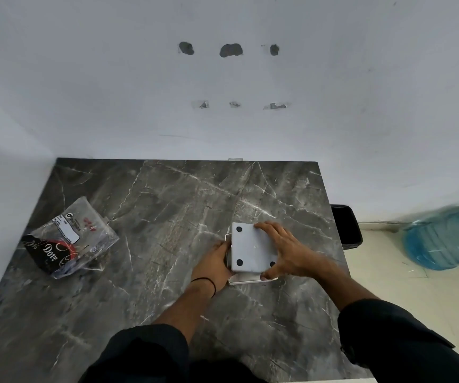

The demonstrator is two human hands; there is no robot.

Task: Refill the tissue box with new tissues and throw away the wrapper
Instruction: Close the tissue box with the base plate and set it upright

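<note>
Both hands clamp the upturned tissue box [251, 251], left hand [214, 262] and right hand [283, 248] either side; wrapper [68, 239] well left, nearer the left hand.

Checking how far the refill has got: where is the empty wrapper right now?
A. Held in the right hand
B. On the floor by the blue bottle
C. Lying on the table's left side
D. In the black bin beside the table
C: the wrapper lies on the table at left, while both hands are on the tissue box.
</note>
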